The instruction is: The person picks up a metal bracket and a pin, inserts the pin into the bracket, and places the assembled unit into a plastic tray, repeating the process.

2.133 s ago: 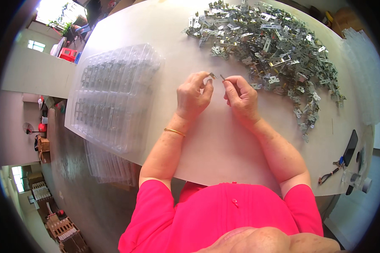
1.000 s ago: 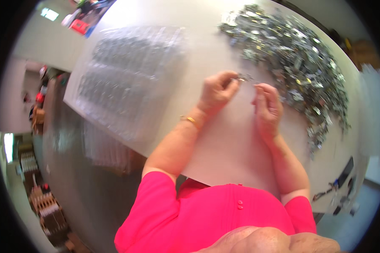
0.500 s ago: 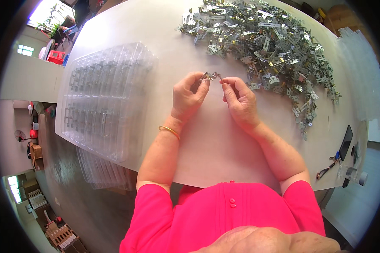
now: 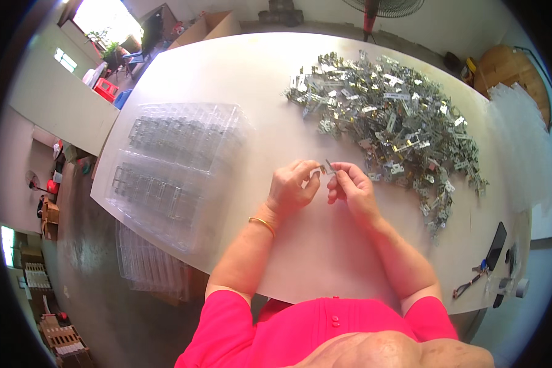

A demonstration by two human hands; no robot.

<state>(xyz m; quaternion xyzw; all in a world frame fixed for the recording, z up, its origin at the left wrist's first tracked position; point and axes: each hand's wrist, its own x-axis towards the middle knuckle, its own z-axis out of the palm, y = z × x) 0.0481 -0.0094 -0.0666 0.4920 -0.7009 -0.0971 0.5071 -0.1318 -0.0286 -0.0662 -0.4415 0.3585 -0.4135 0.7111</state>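
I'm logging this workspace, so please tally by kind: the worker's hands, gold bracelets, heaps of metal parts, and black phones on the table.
Left hand and right hand: 2
Gold bracelet: 1
Heap of metal parts: 1 (single parts too jumbled to count)
Black phone: 1
Total: 5

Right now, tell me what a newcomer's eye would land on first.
Probably the big heap of metal parts at the far right of the white table. Then the left hand and right hand, each pinching a small metal piece on the near side of the heap. Clear plastic trays fill the table's left side.
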